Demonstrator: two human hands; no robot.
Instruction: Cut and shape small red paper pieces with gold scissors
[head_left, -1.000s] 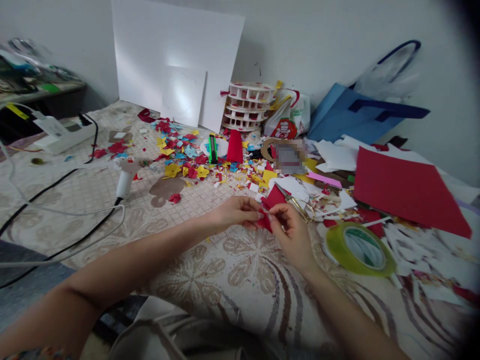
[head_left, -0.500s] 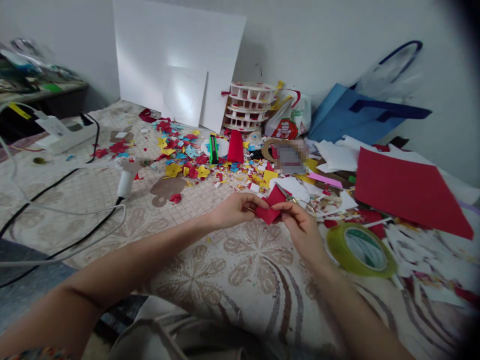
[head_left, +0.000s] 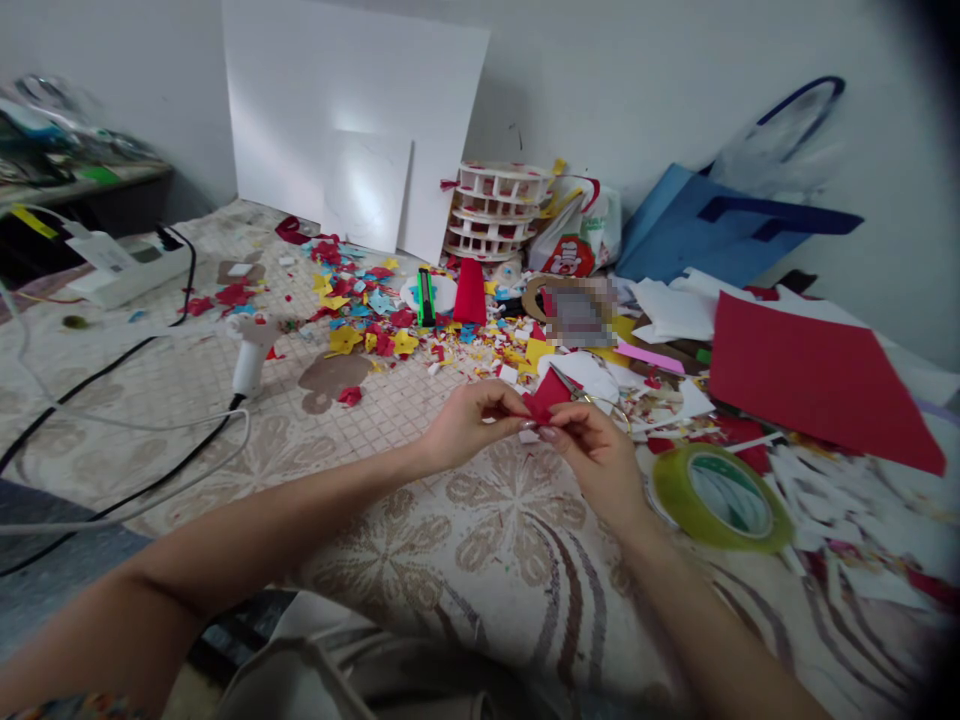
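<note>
A small piece of red paper (head_left: 538, 407) is pinched between the fingertips of both my hands, folded up and largely hidden by them. My left hand (head_left: 474, 422) grips its left side with thumb and fingers. On the other side, my right hand (head_left: 598, 448) pinches it the same way. Just beyond the fingers lies another red paper piece (head_left: 553, 387). Scissors (head_left: 576, 390) rest beside it, partly covered by my right hand. A white paper shape (head_left: 596, 372) is behind them.
A roll of clear tape (head_left: 667, 500) lies right of my right hand. A glue gun (head_left: 250, 365) with its cable stands left. Paper flowers (head_left: 345, 340) and scraps cover the table's back. Behind are a tiered white model (head_left: 499, 210), a red sheet (head_left: 810, 370) and a blue bag (head_left: 675, 225).
The red paper in my hands showed as a flat square below the fingers; now it is folded smaller between them. My fingertips have come closer together.
</note>
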